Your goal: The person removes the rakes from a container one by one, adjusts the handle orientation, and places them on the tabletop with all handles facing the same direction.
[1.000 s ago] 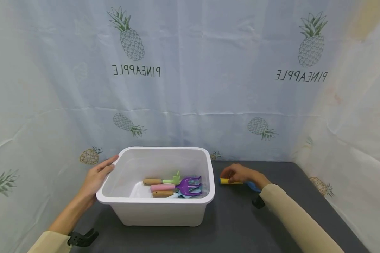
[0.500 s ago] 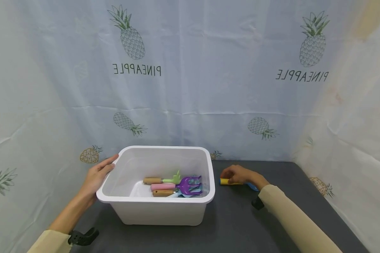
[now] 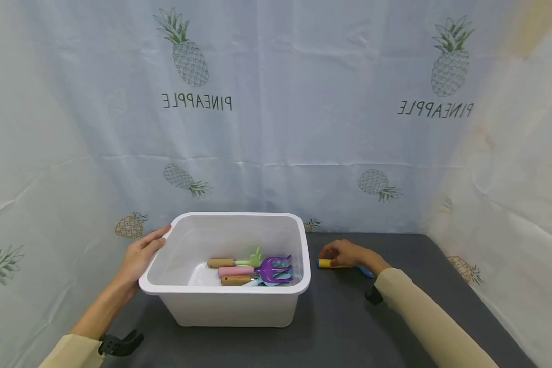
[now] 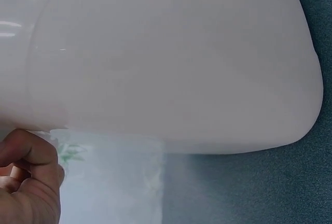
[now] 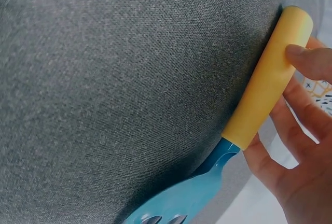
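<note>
My left hand grips the left rim of a white plastic tub; in the left wrist view its curled fingers meet the tub's edge. Inside the tub lie a green-headed hand tool with a wooden handle, a purple hand rake with a pink handle, and another wooden handle leading to a pale blue head, partly covered. On the table to the right, my right hand holds the yellow handle of a small shovel, thumb on one side, fingers beneath. Its blue blade has holes and runs out of the right wrist view.
The dark grey table carries the tub and the shovel. A pale curtain printed with pineapples hangs behind the table and along both sides. The tub's right wall stands between my right hand and the tools inside.
</note>
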The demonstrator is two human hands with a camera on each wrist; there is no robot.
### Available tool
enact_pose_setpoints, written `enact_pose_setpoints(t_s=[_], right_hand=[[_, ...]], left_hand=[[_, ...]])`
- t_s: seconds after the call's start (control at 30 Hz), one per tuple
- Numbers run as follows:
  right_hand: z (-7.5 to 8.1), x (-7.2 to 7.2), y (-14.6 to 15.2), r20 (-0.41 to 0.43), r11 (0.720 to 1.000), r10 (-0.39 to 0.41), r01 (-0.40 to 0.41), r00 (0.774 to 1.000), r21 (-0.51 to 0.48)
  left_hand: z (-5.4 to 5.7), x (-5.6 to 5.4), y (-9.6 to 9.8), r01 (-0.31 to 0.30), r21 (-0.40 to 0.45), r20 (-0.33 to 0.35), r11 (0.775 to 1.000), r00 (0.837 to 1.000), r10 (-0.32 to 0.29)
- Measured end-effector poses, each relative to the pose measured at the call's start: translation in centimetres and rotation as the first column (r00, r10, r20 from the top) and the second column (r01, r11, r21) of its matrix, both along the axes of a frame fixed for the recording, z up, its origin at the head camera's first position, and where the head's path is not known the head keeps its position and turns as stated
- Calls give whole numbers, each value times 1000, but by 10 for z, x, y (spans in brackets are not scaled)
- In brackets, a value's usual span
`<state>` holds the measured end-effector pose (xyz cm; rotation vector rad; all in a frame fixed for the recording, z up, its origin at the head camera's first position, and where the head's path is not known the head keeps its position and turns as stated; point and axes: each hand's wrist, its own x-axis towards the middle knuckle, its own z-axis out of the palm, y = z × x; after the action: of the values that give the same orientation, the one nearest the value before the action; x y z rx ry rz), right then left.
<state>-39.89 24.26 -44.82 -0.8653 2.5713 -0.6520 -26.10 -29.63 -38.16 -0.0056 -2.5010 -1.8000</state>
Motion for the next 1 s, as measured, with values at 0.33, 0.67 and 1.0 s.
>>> enact_pose_setpoints(t_s=[0.33, 0.67, 1.0], right_hand=[[0, 3, -2, -9, 1000, -16, 16, 1000, 8], [3, 3, -3, -24, 999, -24, 24, 999, 22], [46, 7, 3, -27, 997, -66, 65, 997, -29]], left_hand=[[-1, 0, -2, -4, 12, 3, 1000, 1000, 3], [-2, -1, -4, -10, 12, 9, 1000, 1000, 10], [0, -1, -1, -9, 15, 13, 1000, 1000, 9]])
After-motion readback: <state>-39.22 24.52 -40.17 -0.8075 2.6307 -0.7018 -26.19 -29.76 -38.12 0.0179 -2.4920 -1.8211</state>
